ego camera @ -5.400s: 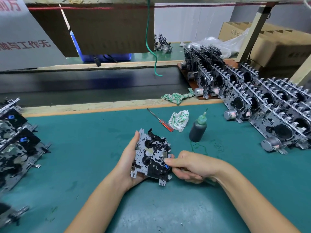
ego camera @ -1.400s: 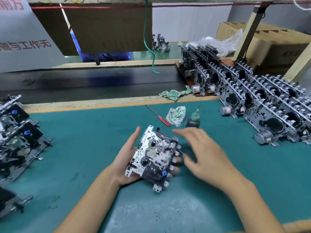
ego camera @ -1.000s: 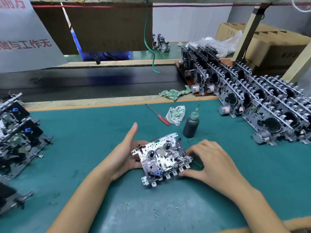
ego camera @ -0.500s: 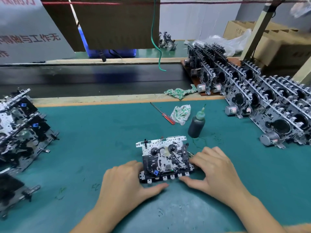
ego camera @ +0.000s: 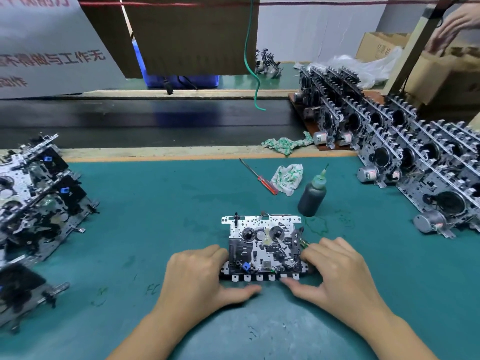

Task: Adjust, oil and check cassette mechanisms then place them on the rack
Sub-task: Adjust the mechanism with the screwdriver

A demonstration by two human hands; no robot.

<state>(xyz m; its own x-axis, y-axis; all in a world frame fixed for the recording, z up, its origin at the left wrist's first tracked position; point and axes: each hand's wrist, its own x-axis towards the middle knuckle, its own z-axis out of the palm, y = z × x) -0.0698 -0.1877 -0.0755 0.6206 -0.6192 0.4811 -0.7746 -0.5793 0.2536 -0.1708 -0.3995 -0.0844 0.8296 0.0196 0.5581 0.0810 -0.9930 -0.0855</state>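
A silver and black cassette mechanism (ego camera: 262, 245) lies flat on the teal mat, its row of white keys facing me. My left hand (ego camera: 200, 276) rests on its left side with the thumb under the key row. My right hand (ego camera: 335, 271) holds its right side, thumb along the front edge. A dark oil bottle (ego camera: 311, 198) with a green nozzle stands just behind and to the right. Rows of finished mechanisms stand upright on the rack (ego camera: 415, 157) at the right.
A red-handled screwdriver (ego camera: 259, 178) and a crumpled cloth (ego camera: 287, 178) lie behind the mechanism. Several more mechanisms (ego camera: 33, 203) are piled at the left edge. A black conveyor belt (ego camera: 145, 123) runs across the back. Another person's hand (ego camera: 452, 27) reaches over cardboard boxes top right.
The mechanism went from tilted in my left hand to lying flat on the mat. Both hands have come down onto its sides, thumbs at the key row.
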